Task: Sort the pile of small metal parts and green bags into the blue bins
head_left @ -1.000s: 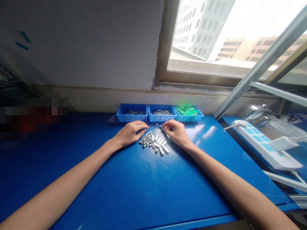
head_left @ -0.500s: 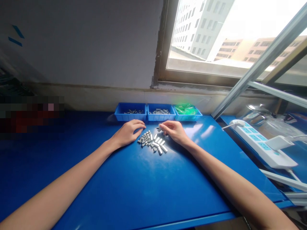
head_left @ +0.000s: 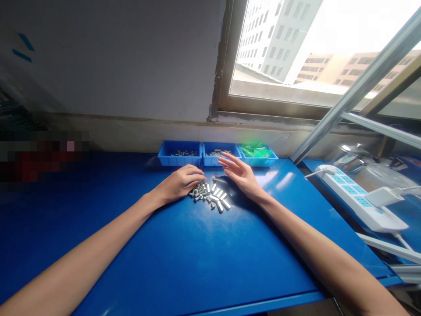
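1. Right hand [head_left: 238, 175]: pinch released, fingers now spread, raised in front of middle blue bin [head_left: 210, 162].
2. Small metal piece [head_left: 214, 179]: now clear of right fingers.
3. Left hand [head_left: 180, 183]: fingertips now overlap screw pile [head_left: 199, 192].

The window [head_left: 279, 52] glares white; the left wall [head_left: 125, 61] sits dim.

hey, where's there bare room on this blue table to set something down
The widest bare patch of table lies between the forearms, from the metal parts to the near edge. A smaller one sits between the right forearm and the table's right edge. It's crowded between left hand and right hand, and behind them, where three blue bins line up.
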`<action>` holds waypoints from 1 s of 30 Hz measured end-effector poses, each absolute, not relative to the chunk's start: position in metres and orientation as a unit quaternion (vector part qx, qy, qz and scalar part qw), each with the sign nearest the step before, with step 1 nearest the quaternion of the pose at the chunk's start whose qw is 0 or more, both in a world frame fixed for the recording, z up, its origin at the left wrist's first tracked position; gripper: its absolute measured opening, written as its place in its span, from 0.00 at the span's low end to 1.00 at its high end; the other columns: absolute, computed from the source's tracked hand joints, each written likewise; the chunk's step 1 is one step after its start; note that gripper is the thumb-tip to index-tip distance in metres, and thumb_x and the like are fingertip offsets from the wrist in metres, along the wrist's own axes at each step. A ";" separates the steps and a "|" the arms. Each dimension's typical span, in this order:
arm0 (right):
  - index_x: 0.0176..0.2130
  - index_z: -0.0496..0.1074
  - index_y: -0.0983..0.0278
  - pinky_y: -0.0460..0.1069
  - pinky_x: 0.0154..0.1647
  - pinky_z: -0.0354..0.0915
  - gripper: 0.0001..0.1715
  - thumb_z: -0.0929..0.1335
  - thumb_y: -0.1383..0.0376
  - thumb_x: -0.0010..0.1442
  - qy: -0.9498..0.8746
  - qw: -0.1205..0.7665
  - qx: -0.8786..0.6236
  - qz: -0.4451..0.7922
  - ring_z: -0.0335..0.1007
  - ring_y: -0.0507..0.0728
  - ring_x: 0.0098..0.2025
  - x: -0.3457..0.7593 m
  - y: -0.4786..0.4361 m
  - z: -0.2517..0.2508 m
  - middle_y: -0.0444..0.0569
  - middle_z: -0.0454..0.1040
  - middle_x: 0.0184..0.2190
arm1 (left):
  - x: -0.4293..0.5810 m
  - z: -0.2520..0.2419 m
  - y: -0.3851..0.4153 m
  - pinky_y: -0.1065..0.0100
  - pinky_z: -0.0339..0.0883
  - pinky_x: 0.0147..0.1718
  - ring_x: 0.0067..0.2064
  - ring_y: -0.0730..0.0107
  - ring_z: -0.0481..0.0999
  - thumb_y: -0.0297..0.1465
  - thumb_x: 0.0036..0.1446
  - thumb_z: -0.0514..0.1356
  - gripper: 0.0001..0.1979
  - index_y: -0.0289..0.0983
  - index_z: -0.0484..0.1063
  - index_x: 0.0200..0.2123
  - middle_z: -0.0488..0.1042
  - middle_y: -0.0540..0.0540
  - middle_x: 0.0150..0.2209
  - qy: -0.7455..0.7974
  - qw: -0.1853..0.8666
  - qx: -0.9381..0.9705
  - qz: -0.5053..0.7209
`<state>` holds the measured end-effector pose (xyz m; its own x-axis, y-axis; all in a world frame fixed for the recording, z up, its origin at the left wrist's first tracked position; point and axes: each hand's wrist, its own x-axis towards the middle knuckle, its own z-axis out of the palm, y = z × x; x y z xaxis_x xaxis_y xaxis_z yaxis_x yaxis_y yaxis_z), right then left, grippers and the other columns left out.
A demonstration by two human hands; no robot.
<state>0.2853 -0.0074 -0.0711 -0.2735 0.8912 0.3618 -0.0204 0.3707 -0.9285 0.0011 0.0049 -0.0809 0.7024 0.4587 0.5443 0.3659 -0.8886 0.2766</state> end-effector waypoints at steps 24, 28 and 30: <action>0.41 0.84 0.61 0.55 0.51 0.73 0.11 0.70 0.64 0.64 -0.760 0.385 -0.434 0.293 0.81 0.61 0.46 0.281 -0.009 -0.079 0.51 0.86 0.43 | -0.002 -0.069 0.004 0.54 0.77 0.57 0.49 0.52 0.86 0.39 0.49 0.79 0.23 0.36 0.84 0.46 0.86 0.38 0.45 0.378 0.493 0.528 0.579; 0.42 0.84 0.61 0.54 0.51 0.73 0.11 0.70 0.64 0.64 -0.760 0.385 -0.434 0.294 0.81 0.61 0.46 0.281 -0.009 -0.079 0.51 0.86 0.43 | 0.005 -0.067 -0.002 0.50 0.73 0.62 0.58 0.50 0.83 0.39 0.52 0.78 0.34 0.39 0.77 0.60 0.82 0.37 0.57 0.353 0.520 0.501 0.595; 0.42 0.84 0.61 0.54 0.51 0.73 0.11 0.70 0.64 0.64 -0.760 0.385 -0.433 0.292 0.81 0.61 0.46 0.281 -0.009 -0.079 0.51 0.86 0.43 | 0.008 -0.068 -0.004 0.49 0.71 0.64 0.61 0.49 0.80 0.39 0.55 0.76 0.32 0.39 0.76 0.62 0.81 0.37 0.58 0.349 0.507 0.537 0.577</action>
<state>0.2811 -0.0091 -0.0787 -0.3275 0.8844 0.3326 0.4337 0.4534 -0.7787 0.0076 -0.0042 -0.0685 0.0902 0.9597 0.2661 -0.2096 -0.2429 0.9471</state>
